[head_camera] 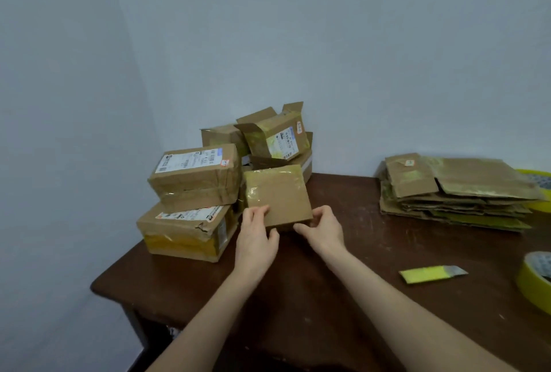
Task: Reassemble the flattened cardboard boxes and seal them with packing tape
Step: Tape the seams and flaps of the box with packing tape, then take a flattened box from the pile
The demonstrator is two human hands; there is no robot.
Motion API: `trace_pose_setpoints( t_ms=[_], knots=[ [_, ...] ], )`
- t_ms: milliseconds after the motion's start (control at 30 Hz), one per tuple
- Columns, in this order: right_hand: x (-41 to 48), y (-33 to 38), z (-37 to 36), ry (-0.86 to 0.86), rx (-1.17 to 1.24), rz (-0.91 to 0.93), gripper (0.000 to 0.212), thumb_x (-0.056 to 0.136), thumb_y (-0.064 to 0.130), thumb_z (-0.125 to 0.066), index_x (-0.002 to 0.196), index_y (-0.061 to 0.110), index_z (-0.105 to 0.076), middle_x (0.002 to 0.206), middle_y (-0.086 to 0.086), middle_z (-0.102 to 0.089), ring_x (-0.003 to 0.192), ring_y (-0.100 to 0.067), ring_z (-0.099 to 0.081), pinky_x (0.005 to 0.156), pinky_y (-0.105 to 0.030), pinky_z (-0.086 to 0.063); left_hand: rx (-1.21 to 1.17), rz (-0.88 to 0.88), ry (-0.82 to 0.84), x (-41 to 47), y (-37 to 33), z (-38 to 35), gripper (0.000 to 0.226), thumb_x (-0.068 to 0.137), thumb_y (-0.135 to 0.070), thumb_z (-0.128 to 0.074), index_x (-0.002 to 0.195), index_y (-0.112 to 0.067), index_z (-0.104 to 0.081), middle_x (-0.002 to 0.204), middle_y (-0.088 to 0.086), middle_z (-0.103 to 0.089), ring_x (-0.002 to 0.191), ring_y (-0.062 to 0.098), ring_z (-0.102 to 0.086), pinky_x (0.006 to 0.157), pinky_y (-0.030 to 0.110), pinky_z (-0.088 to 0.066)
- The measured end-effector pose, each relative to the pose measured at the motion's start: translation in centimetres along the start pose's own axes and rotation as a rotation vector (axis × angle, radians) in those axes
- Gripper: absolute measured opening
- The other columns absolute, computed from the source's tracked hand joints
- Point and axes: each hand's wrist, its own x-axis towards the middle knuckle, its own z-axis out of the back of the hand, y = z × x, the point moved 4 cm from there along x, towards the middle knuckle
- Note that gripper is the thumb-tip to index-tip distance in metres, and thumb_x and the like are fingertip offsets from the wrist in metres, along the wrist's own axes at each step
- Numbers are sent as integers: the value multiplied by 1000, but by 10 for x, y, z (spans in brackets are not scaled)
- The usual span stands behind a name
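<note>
Both hands grip the near edge of a small taped box (277,193). The left hand (256,236) pinches its near-left corner, fingers on top and thumb below. The right hand (322,230) holds the near-right corner with curled fingers. The box is tilted, top face toward the camera, with its far edge close against the pile of sealed boxes just beyond the fingertips. I cannot tell whether it rests on the table (328,297).

If pushed further in, it could nudge the labelled box (193,175) left of the left hand. That one sits skewed on a dented box (185,231) near the table's left edge, so a shove might slide either off. The open-flapped box (274,136), perched loosely at the back, might also topple forward. The pile leaves little room ahead of the hands.

Well to the right of the right hand lie the stack of flattened boxes (453,193), a yellow cutter (432,274) and a roll of yellow tape (536,282) at the frame's edge.
</note>
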Motion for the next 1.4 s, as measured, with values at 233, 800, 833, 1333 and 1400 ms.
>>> trace_pose_setpoints(
  t_ms=[233, 800, 833, 1333, 1400],
  knots=[
    [13, 2, 1, -10, -182, -57, 20, 89, 40, -62, 87, 22, -56, 89, 4, -62, 82, -15, -58, 65, -29, -44, 208, -1, 17, 11, 7, -3, 50, 93, -21, -51, 141, -19, -40, 134, -1, -40, 123, 15, -45, 99, 30, -44],
    [25, -6, 76, -162, -396, 70, 30, 100, 19, -40, 112, 31, -64, 126, -1, -51, 119, -23, -47, 91, -40, -48, 211, -305, 395, -3, -89, -75, 21, 92, -29, -52, 110, -21, -60, 99, -5, -59, 99, 18, -60, 73, 29, -47],
    [24, -9, 94, -214, -387, 78, 30, 99, 18, -39, 110, 31, -64, 124, -1, -52, 118, -23, -48, 91, -39, -47, 214, -335, 455, -8, -103, -88, 24, 90, -35, -54, 109, -21, -59, 97, -5, -57, 97, 18, -59, 72, 30, -46],
    [-12, -58, 235, -385, -330, -7, 25, 95, 20, -44, 91, 37, -62, 115, 1, -61, 108, -24, -55, 81, -37, -53, 446, -120, 331, 5, -122, -114, 35, 86, -44, -63, 103, -14, -63, 96, 3, -63, 87, 22, -62, 66, 31, -50],
    [-12, -57, 227, -352, -324, -11, 23, 95, 22, -46, 96, 35, -64, 115, 0, -62, 107, -25, -57, 82, -40, -54, 498, -49, 290, 19, -102, -98, 35, 88, -43, -61, 102, -11, -63, 91, 3, -61, 84, 23, -61, 64, 32, -49]
  ],
)
